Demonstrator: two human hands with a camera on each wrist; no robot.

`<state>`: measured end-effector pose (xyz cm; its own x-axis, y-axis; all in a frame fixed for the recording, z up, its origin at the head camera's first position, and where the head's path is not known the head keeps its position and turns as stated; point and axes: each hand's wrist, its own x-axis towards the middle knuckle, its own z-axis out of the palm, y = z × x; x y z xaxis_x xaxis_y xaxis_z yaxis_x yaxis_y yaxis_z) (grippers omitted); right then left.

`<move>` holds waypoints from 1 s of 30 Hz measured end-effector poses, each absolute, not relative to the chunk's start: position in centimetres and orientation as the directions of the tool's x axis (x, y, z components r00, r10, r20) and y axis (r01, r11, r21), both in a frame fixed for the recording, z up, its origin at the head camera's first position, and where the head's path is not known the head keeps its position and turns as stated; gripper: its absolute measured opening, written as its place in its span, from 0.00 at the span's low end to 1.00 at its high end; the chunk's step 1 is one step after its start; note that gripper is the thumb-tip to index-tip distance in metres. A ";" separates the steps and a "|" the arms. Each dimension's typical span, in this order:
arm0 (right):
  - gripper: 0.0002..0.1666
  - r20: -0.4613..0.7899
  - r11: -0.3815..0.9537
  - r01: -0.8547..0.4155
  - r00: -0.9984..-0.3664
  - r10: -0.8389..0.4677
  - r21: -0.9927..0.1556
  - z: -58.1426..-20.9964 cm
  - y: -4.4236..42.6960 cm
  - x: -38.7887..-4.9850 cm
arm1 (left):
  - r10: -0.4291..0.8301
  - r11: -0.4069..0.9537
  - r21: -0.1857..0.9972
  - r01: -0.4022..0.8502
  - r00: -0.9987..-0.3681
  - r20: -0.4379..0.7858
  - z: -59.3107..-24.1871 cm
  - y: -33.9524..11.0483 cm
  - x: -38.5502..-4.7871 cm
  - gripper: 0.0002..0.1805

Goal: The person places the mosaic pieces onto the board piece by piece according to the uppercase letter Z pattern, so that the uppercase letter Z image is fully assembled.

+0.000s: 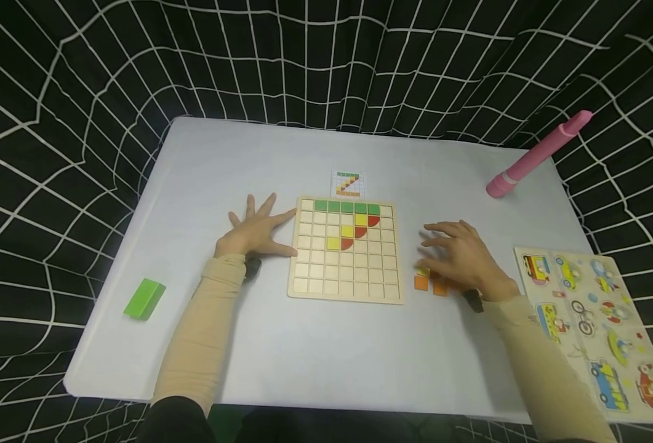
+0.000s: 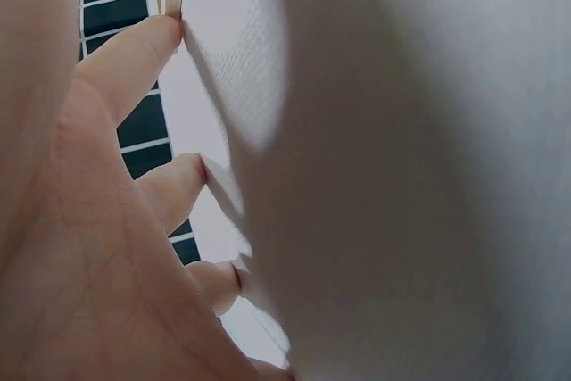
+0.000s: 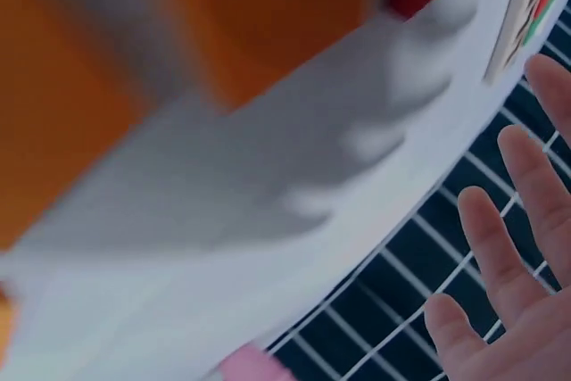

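Note:
A wooden grid board (image 1: 345, 271) lies in the middle of the table in the head view. Green square tiles (image 1: 347, 207) fill part of its top row. Below them yellow squares (image 1: 333, 243) and red quarter-round tiles (image 1: 347, 244) step down to the left. My left hand (image 1: 251, 234) is spread flat on the table, with thumb and index fingertips touching the board's left edge. To the right of the board my right hand (image 1: 459, 255) hovers with loosely extended fingers over loose tiles, holding nothing visible. Orange squares (image 1: 421, 283) show beside it; others are partly hidden under the hand.
A small pattern card (image 1: 348, 184) lies just beyond the board. On the left sits a green block (image 1: 144, 299). A pink stick-shaped object (image 1: 536, 154) stands at the back right. A wooden picture puzzle (image 1: 597, 320) lies at the right edge, partly behind the right sleeve.

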<state>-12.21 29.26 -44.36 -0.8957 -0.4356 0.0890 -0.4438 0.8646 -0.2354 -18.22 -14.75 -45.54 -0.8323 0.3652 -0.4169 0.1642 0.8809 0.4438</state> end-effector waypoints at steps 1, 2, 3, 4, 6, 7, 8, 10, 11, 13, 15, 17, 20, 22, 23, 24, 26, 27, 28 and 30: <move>0.25 0.089 0.866 -0.441 -0.897 -0.432 -0.234 -44.3 29.7 -12.0 | 0.364 0.882 0.443 0.164 -0.833 -0.417 -45.5 -14.8 -18.2 0.57; 0.24 0.087 0.869 -0.436 -0.899 -0.428 -0.233 -44.3 30.1 -11.7 | 0.364 0.882 0.441 0.165 -0.833 -0.417 -45.5 -14.8 -18.3 0.57; 0.24 0.082 0.871 -0.435 -0.900 -0.428 -0.230 -44.3 30.4 -11.5 | 0.364 0.884 0.438 0.166 -0.832 -0.419 -45.5 -14.8 -18.3 0.57; 0.23 0.074 0.874 -0.431 -0.902 -0.426 -0.222 -44.3 30.7 -11.3 | 0.363 0.884 0.437 0.166 -0.832 -0.420 -45.5 -14.8 -18.3 0.57; 0.23 0.044 0.885 -0.412 -0.910 -0.413 -0.217 -44.2 31.2 -10.8 | 0.362 0.887 0.431 0.168 -0.831 -0.422 -45.5 -14.9 -18.4 0.57; 0.22 0.028 0.889 -0.403 -0.913 -0.407 -0.218 -44.2 31.3 -10.6 | 0.363 0.887 0.429 0.169 -0.831 -0.422 -45.5 -14.9 -18.5 0.57; 0.22 0.013 0.893 -0.393 -0.916 -0.400 -0.220 -44.2 31.5 -10.5 | 0.362 0.888 0.428 0.169 -0.831 -0.422 -45.5 -15.0 -18.5 0.57; 0.21 -0.006 0.897 -0.380 -0.920 -0.391 -0.225 -44.3 31.6 -10.2 | 0.360 0.889 0.426 0.170 -0.833 -0.420 -45.4 -15.0 -18.5 0.57; 0.20 -0.011 0.897 -0.376 -0.921 -0.389 -0.231 -44.3 31.6 -10.2 | 0.360 0.889 0.425 0.170 -0.833 -0.419 -45.4 -15.1 -18.5 0.57; 0.19 -0.009 0.892 -0.382 -0.918 -0.396 -0.243 -44.3 31.4 -10.0 | 0.359 0.888 0.429 0.167 -0.834 -0.419 -45.4 -15.1 -18.5 0.57; 0.18 -0.005 0.887 -0.391 -0.914 -0.405 -0.247 -44.4 31.3 -10.0 | 0.359 0.887 0.432 0.165 -0.834 -0.418 -45.4 -15.1 -18.5 0.57; 0.18 -0.012 0.885 -0.394 -0.912 -0.409 -0.248 -44.4 31.0 -9.9 | 0.358 0.887 0.431 0.165 -0.836 -0.417 -45.5 -15.1 -18.6 0.57; 0.17 -0.030 0.891 -0.383 -0.915 -0.402 -0.245 -44.4 30.8 -9.8 | 0.358 0.888 0.429 0.167 -0.837 -0.414 -45.7 -15.0 -18.6 0.57; 0.17 -0.044 0.896 -0.372 -0.918 -0.393 -0.242 -44.4 30.8 -9.8 | 0.357 0.888 0.430 0.165 -0.837 -0.416 -45.7 -15.0 -18.5 0.57; 0.16 -0.048 0.899 -0.367 -0.920 -0.389 -0.240 -44.5 30.8 -9.8 | 0.358 0.887 0.432 0.164 -0.836 -0.416 -45.7 -15.0 -18.5 0.57; 0.16 -0.051 0.901 -0.364 -0.921 -0.386 -0.238 -44.5 30.8 -9.8 | 0.359 0.886 0.434 0.165 -0.836 -0.416 -45.6 -15.0 -18.5 0.57; 0.16 -0.058 0.905 -0.354 -0.925 -0.376 -0.236 -44.5 30.9 -9.9 | 0.361 0.885 0.436 0.166 -0.835 -0.415 -45.7 -14.9 -18.4 0.57; 0.16 -0.062 0.908 -0.348 -0.926 -0.371 -0.233 -44.5 30.9 -9.9 | 0.362 0.884 0.436 0.167 -0.835 -0.414 -45.7 -14.9 -18.4 0.57; 0.16 -0.064 0.910 -0.345 -0.928 -0.368 -0.231 -44.6 31.0 -9.9 | 0.362 0.884 0.435 0.169 -0.836 -0.412 -45.7 -14.9 -18.4 0.57; 0.17 -0.069 0.913 -0.340 -0.929 -0.363 -0.228 -44.6 31.0 -9.9 | 0.364 0.884 0.434 0.172 -0.837 -0.410 -45.8 -14.8 -18.4 0.57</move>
<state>-9.86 31.03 -44.62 -0.9293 -0.3629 -0.0686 -0.3395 0.9125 -0.2280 -18.43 -14.84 -45.83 -0.8365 0.3637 -0.4098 0.1720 0.8844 0.4338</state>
